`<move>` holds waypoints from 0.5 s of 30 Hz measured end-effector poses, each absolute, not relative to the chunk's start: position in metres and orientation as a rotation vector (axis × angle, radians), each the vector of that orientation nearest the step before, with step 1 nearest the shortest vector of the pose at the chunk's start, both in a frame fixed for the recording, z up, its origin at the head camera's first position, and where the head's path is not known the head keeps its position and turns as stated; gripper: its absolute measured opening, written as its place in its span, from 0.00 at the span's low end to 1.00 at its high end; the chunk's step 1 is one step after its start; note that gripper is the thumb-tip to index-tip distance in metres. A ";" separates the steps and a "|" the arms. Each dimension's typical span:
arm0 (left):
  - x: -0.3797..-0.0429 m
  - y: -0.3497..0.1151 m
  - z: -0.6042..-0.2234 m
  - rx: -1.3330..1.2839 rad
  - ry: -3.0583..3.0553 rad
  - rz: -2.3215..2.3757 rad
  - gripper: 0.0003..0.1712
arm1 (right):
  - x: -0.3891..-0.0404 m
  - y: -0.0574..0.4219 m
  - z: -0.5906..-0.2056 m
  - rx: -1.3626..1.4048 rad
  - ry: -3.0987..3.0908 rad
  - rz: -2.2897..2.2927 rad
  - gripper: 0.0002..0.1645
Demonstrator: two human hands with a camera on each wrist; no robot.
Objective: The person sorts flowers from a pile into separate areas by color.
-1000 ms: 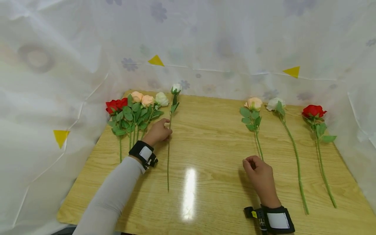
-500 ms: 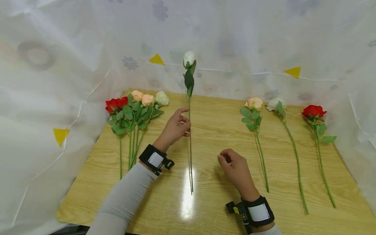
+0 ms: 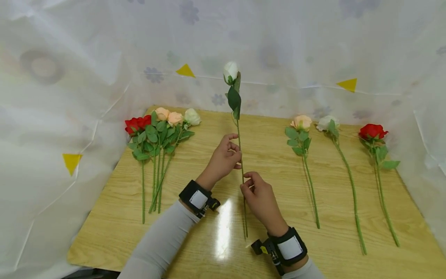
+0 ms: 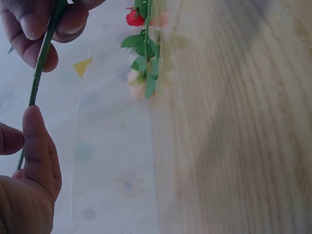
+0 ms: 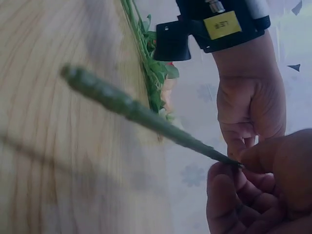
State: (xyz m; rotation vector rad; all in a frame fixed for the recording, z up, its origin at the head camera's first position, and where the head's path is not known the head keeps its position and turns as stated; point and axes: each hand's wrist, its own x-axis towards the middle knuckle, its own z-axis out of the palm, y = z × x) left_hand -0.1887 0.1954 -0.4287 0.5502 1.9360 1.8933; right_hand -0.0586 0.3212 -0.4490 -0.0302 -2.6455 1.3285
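Observation:
A single white rose (image 3: 231, 71) stands raised above the table in the head view, its long green stem (image 3: 238, 130) running down toward the near edge. My left hand (image 3: 223, 157) pinches this stem around its middle. Lower down, my right hand (image 3: 259, 197) holds the same stem between thumb and fingertips. In the left wrist view, the fingers of both hands meet the green stem (image 4: 41, 58), one above the other. The cut end of the stem (image 5: 122, 105) points toward the camera in the right wrist view, past my right hand (image 5: 263, 190).
On the wooden table (image 3: 104, 236), red roses (image 3: 132, 126), peach roses (image 3: 175, 119) and a white rose (image 3: 192, 117) lie bunched at left. Spread out at right are a peach rose (image 3: 301, 122), a white rose (image 3: 325, 123) and a red rose (image 3: 373, 131). Plastic sheeting (image 3: 278, 46) hangs behind.
My left hand has lifted the white rose from beside the left bunch and carried it right. My right hand has moved left from near the peach rose and now grips the lower stem.

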 end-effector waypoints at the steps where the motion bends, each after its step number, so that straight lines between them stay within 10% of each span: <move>1: -0.187 0.196 -0.429 0.558 1.935 1.894 0.29 | -0.058 0.321 -0.449 -0.045 -2.647 1.344 0.14; 15: -0.176 0.207 -0.432 0.641 1.953 1.907 0.30 | -0.056 0.330 -0.447 -0.063 -2.720 1.310 0.17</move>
